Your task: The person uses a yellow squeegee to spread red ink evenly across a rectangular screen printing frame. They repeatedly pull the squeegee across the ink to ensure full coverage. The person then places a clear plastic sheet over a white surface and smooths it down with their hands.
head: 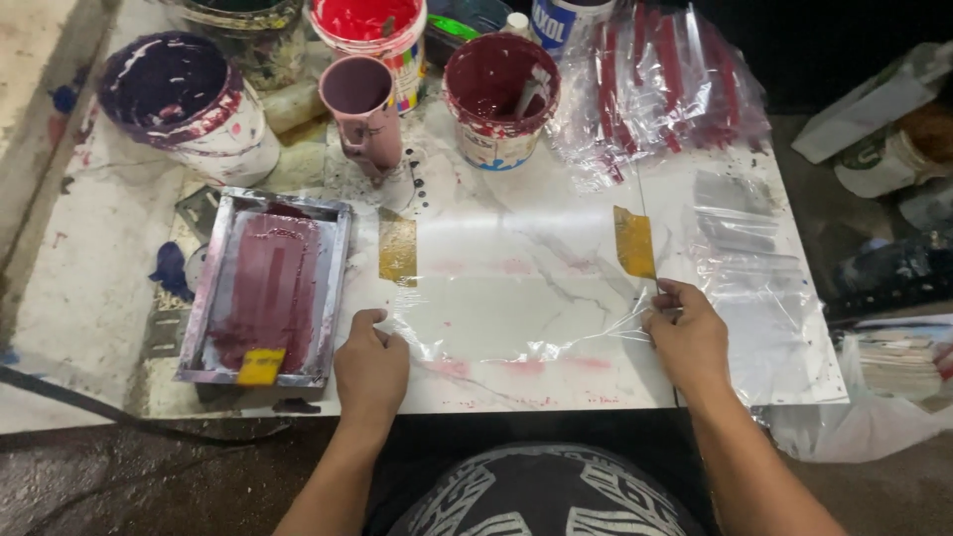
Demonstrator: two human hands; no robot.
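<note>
Both hands pinched the clear plastic sheet (516,318) flat on the table (556,392): left hand (370,365) gripping its left edge, right hand (687,335) its right. Left of the sheet, the wet maroon screen frame (266,288) could smear it if I slipped.

Left hand (370,365), right hand (687,335), fingers pinched.

Head-worn view, looking steeply down from close above.

Faces forward over the wearer's own lap and forearms onto a white marble-patterned table (556,248), near enough to fill most of the frame; paint buckets (499,109) along the far edge at top, a metal-framed screen (266,288) at left, dark floor at both sides. Only one view, so nothing shared.
</note>
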